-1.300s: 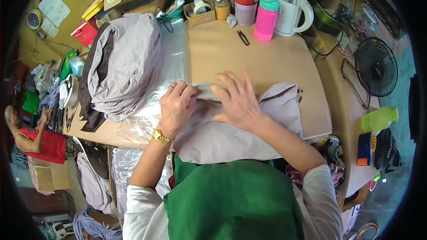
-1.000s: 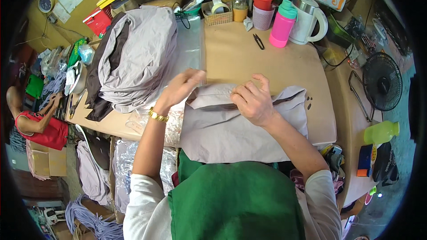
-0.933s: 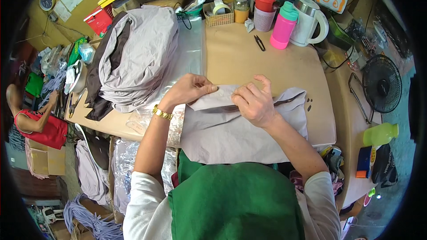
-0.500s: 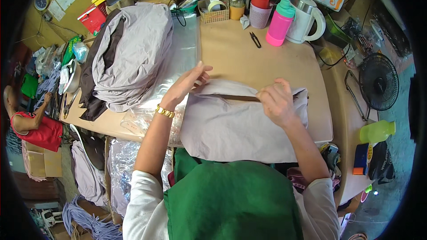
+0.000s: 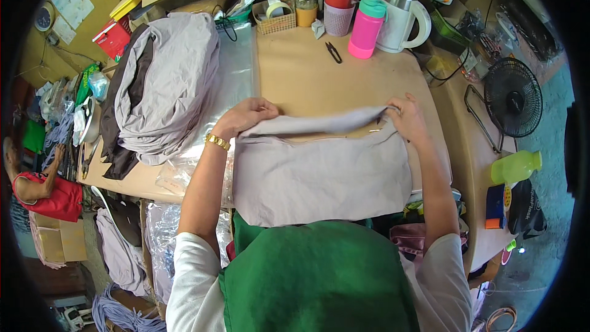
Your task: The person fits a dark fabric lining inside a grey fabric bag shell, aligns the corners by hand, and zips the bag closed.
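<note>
A light grey cloth lies spread over the near edge of the table in front of me. Its far edge is lifted in a long narrow strip, slightly blurred, with a slit of tabletop showing below it. My left hand, a gold watch on its wrist, pinches the strip's left end. At the other end, my right hand grips the cloth's far right corner between thumb and fingers. The strip hangs between both hands.
Left of the cloth, a tall heap of grey cloth rests on clear plastic sheets. Small black snips lie beyond, near a pink bottle and a white kettle. A black fan stands right. A person in red is far left.
My left hand has come down onto the cloth and closed on its far edge. My right hand has moved right to the corner, and the strip is now stretched between them.
</note>
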